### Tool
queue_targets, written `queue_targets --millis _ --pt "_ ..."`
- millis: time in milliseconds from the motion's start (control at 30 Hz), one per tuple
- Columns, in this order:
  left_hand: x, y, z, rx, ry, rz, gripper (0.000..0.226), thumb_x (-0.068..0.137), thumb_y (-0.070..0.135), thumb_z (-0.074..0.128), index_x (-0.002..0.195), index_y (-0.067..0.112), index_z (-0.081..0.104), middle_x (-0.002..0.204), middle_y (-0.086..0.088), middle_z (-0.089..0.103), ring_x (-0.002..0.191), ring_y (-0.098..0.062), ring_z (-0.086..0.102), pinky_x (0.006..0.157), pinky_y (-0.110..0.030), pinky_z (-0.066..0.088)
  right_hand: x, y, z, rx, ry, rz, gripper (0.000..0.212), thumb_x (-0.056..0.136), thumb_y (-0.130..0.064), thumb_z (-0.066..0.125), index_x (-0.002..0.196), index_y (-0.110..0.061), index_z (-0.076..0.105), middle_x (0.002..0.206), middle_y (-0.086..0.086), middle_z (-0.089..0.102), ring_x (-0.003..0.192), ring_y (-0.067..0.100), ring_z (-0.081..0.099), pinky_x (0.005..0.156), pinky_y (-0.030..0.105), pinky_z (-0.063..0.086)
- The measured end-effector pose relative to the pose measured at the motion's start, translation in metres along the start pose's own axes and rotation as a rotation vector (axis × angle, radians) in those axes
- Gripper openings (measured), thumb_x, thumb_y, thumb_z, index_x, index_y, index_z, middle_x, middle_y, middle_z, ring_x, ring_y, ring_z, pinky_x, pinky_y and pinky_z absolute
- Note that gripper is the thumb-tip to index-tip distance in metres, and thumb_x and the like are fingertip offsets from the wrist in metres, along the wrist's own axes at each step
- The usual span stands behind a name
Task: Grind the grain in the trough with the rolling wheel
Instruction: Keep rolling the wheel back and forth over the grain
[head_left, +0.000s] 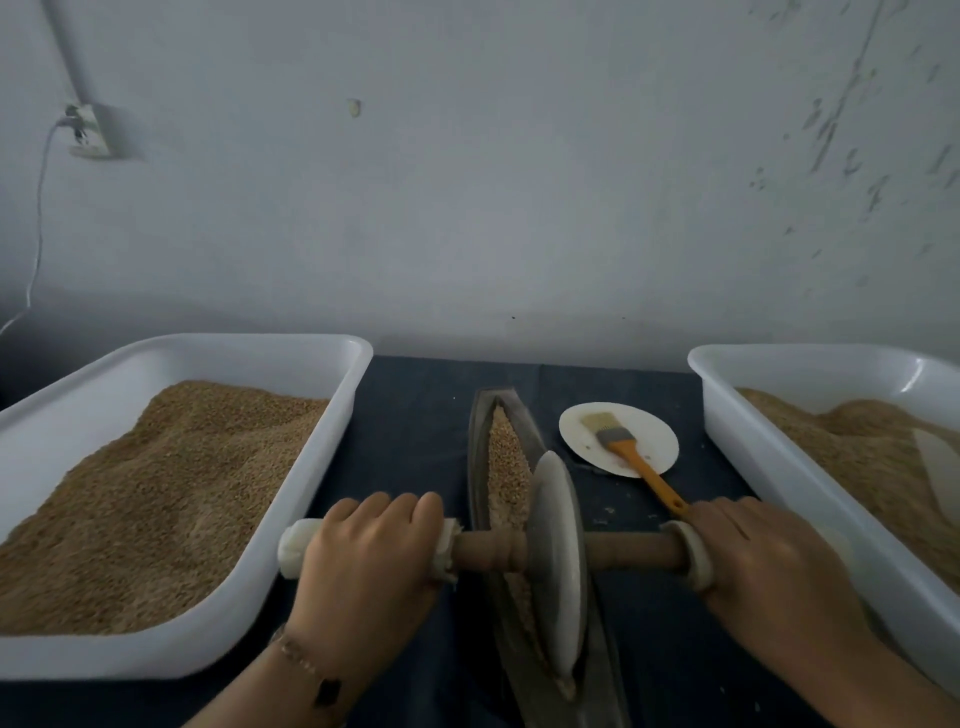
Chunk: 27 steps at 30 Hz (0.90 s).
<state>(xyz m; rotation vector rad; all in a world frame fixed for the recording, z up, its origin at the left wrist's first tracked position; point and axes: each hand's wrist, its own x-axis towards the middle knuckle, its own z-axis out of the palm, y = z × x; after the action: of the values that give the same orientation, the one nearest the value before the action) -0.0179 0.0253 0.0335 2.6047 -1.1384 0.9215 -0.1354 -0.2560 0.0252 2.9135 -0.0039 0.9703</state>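
Left hand (370, 545) and right hand (769, 558) each gripped the padded wooden axle (631, 552), the grey stone wheel (557, 566) upright in the long, narrow, grain-filled trough (480, 457).

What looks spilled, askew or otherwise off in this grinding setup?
Little stands out. The brush lies half off its plate, handle overhanging onto the cloth. A few pale specks dot the cloth nearby. The grain stays inside the trough.

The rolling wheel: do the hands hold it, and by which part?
Yes. The left hand grips the wrapped left end of the wooden axle, and the right hand grips its right end. The rolling wheel itself stands untouched in the trough.
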Motion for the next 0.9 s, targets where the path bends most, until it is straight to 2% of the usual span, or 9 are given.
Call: queue_targets --millis 67,267,433,500,600,700,800,900 --pt "-0.003 0.003 -0.003 -0.012 0.003 0.009 0.038 0.043 0.014 0.083 0.057 0.019 0.049 0.049 0.006 0.046 0.041 -0.016 0.044 0.041 -0.029 0.035 -0.002 -0.002 -0.006 -0.005 -0.02 -0.006 0.046 0.035 -0.001 0.089 0.069 -0.019 0.064 0.061 -0.005 0.055 0.049 0.016 0.051 0.042 0.031 0.041" --pt "0.011 -0.002 0.012 -0.009 -0.049 -0.024 0.043 0.033 0.014 0.086 0.053 0.019 0.048 0.044 0.007 0.045 0.036 -0.014 0.043 0.038 -0.027 0.037 0.018 0.003 0.024 0.009 -0.02 0.03 0.04 0.044 -0.001 0.087 0.065 -0.017 0.058 0.057 -0.003 0.053 0.046 0.017 0.048 0.04 0.032 0.038" --pt "0.042 -0.019 0.043 -0.004 -0.058 -0.069 0.046 0.032 0.016 0.089 0.052 0.018 0.047 0.042 0.005 0.044 0.034 -0.011 0.035 0.04 -0.022 0.027 0.062 0.011 0.061 -0.097 -0.031 0.072 0.029 0.056 -0.011 0.083 0.077 -0.016 0.065 0.066 0.0 0.062 0.057 0.022 0.057 0.05 0.037 0.046" --pt "0.058 -0.026 0.056 -0.013 -0.079 -0.11 0.04 0.047 0.019 0.086 0.057 0.019 0.047 0.047 0.005 0.049 0.04 -0.011 0.039 0.045 -0.023 0.029 0.082 0.015 0.07 -0.089 0.02 0.06 0.027 0.054 -0.007 0.083 0.07 -0.014 0.064 0.061 0.001 0.061 0.053 0.023 0.057 0.048 0.036 0.046" --pt "0.08 -0.038 0.069 0.1 -0.142 -0.218 0.021 0.083 0.033 0.057 0.077 0.025 0.039 0.077 0.009 0.058 0.065 -0.009 0.046 0.06 -0.024 0.031 0.105 0.017 0.076 -0.115 0.033 0.054 0.029 0.051 -0.003 0.082 0.064 -0.013 0.057 0.058 0.002 0.059 0.05 0.023 0.054 0.048 0.033 0.04" --pt "0.084 -0.043 0.071 0.102 -0.196 -0.23 0.017 0.089 0.035 0.047 0.08 0.026 0.035 0.084 0.01 0.058 0.069 -0.009 0.045 0.062 -0.023 0.031 0.111 0.019 0.078 -0.13 0.046 0.036 0.028 0.053 -0.001 0.08 0.064 -0.012 0.057 0.058 0.004 0.058 0.05 0.024 0.053 0.048 0.032 0.037" --pt "0.07 -0.038 0.065 0.07 -0.249 -0.223 0.02 0.088 0.038 0.048 0.08 0.029 0.032 0.078 0.013 0.048 0.068 -0.007 0.04 0.063 -0.023 0.029 0.097 0.016 0.07 -0.121 0.106 -0.034 0.029 0.049 -0.001 0.081 0.064 -0.012 0.059 0.059 0.003 0.059 0.051 0.023 0.054 0.048 0.033 0.041" --pt "0.045 -0.025 0.051 0.006 -0.249 -0.217 0.031 0.086 0.04 0.052 0.071 0.033 0.026 0.069 0.014 0.038 0.066 -0.003 0.037 0.063 -0.023 0.026 0.074 0.007 0.056 -0.104 0.151 -0.112 0.029 0.05 -0.004 0.083 0.072 -0.01 0.065 0.065 0.003 0.061 0.056 0.022 0.055 0.049 0.033 0.042"
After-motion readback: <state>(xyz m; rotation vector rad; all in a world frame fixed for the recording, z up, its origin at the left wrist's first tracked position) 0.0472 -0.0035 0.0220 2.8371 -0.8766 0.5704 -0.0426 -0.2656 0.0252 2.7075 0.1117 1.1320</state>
